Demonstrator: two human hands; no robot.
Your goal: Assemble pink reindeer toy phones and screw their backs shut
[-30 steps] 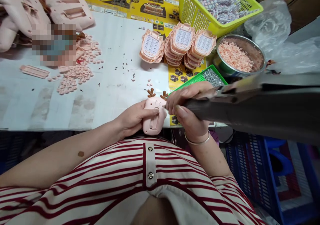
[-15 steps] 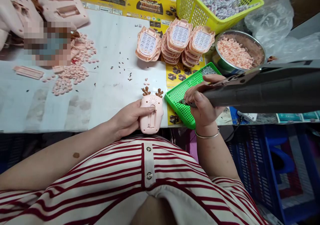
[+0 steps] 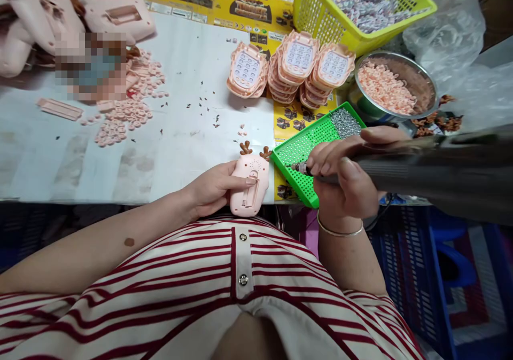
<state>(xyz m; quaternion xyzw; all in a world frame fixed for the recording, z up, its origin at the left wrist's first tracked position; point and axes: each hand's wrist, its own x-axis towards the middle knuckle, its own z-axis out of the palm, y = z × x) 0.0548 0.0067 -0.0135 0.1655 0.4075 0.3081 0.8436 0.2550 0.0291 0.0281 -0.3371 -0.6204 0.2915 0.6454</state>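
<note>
Head view: left hand curled around pink plastic deer-shaped toy with brown antlers, back side up, at near edge of white-covered table. Just right of toy, right hand wrapped tight on dark grey electric screwdriver, tip over green perforated plastic screw tray. Beyond toy, stacked pink keypad fronts; farther right, steel bowl of pink bits.

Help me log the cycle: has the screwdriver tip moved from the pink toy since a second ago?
Yes. The screwdriver tip has swung right, off the pink toy, and now sits over the green tray.
</note>
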